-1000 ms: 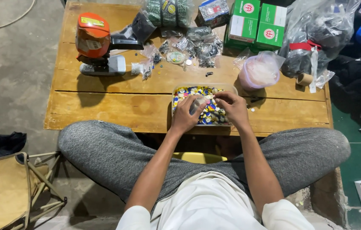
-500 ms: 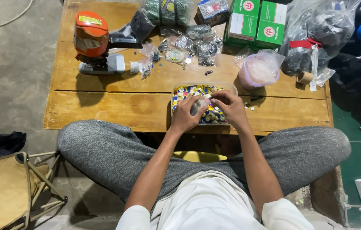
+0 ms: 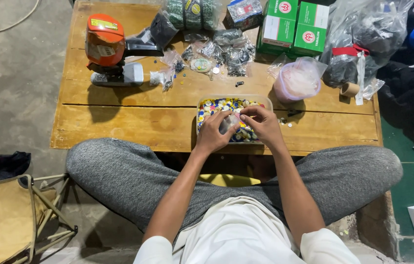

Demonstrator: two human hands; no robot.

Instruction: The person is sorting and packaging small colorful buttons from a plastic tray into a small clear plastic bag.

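Note:
A clear plastic tray [image 3: 202,105] full of small coloured round pieces sits at the near edge of a low wooden table [image 3: 133,122]. Both hands are over it. My left hand [image 3: 214,131] and my right hand [image 3: 261,123] pinch a small clear plastic bag [image 3: 230,122] between them, just above the pieces. The fingertips of both hands meet at the bag. I sit cross-legged in grey trousers in front of the table.
An orange and black machine [image 3: 106,46] stands at the table's left. Small bags of dark parts [image 3: 229,49] lie at the back, with two green boxes [image 3: 295,24], a pink tub in a bag [image 3: 296,80] and a tape roll [image 3: 349,89]. A folding stool [image 3: 6,220] is at lower left.
The hands stay over the tray with small finger movements on the bag. The view has shifted very slightly.

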